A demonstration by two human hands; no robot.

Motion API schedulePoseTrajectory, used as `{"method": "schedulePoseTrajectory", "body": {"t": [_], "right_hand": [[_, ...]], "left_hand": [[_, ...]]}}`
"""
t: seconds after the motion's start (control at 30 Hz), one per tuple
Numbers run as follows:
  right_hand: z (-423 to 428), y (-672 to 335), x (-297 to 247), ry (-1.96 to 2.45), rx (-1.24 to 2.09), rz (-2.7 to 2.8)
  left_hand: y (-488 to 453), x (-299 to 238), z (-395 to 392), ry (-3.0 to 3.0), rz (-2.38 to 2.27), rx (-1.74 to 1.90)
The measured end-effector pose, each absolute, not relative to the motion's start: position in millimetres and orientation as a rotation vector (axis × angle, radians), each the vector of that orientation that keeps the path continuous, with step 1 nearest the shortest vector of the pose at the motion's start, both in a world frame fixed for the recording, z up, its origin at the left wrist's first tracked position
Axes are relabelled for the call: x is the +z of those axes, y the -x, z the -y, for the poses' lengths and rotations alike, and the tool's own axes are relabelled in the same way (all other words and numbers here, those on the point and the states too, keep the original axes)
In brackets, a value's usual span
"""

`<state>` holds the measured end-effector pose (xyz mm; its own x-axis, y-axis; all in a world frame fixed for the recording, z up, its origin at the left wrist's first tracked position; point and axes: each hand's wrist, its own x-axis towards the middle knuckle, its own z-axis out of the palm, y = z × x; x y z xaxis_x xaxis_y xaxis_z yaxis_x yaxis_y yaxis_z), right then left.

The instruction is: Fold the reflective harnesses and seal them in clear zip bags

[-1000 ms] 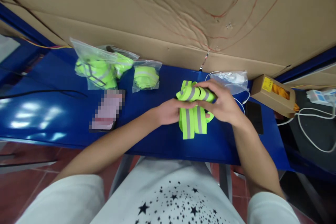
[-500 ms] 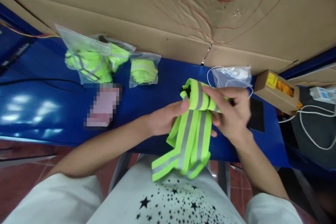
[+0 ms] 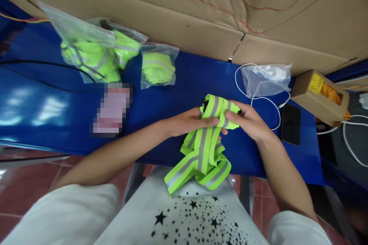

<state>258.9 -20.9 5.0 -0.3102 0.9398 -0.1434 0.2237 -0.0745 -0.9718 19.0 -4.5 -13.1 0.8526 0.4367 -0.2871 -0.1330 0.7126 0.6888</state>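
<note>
Both of my hands hold a fluorescent yellow-green reflective strap (image 3: pixel 202 143) with a grey stripe along its middle. Its upper part is wrapped into a flat bundle, and loose loops hang down over the table's front edge toward my shirt. My left hand (image 3: pixel 192 122) is closed on the bundle's left side, thumb lying across its front. From the right, my right hand (image 3: pixel 248 120) grips the bundle, thumb on the front and fingers behind. A bit of something black shows inside the bundle's left end. Most fingertips are hidden behind the strap.
On the blue table (image 3: pixel 201 72) stand clear bags (image 3: pixel 94 57) of similar straps, with a smaller bag (image 3: pixel 158 65) beside them. A blurred-out pinkish object (image 3: pixel 112 111) lies at left. Rightward are a white cable (image 3: pixel 277 116), plastic bag (image 3: pixel 267 78), black phone (image 3: pixel 291 124) and cardboard box (image 3: pixel 319 95).
My right hand has shifted from over the bundle's top to its right side. My left thumb now lies across the front. The wrapped part looks more compact, and the view has shifted slightly.
</note>
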Motion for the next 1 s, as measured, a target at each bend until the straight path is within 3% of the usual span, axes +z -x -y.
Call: {"method": "schedulePoseTrajectory", "body": {"t": [0.1,0.33,0.57,0.67,0.83,1.0], "right_hand": [[25.1,-249.5,1.3,1.34,1.359,1.494],[45.4,-231.1,6.5,1.146,0.515,1.816],[44.7,-244.9,4.3,0.939,0.072,2.229],[40.5,-247.1,6.9,0.904,0.167,2.221],[35.0,-253.3,20.1,0.936,0.815,2.286],[29.1,-259.2,14.4,1.071,1.006,1.798]], "left_hand": [[-26.3,-18.0,10.6,-0.574,-0.466,0.395],[-31.2,-13.4,16.2,-0.459,-0.543,0.492],[-21.7,-10.8,18.9,-0.538,-0.55,0.466],[-19.3,-11.2,16.1,-0.539,-0.435,0.474],[-22.2,-15.7,9.9,-0.511,-0.605,0.562],[-21.5,-9.5,7.2,-0.639,-0.695,0.567]]}}
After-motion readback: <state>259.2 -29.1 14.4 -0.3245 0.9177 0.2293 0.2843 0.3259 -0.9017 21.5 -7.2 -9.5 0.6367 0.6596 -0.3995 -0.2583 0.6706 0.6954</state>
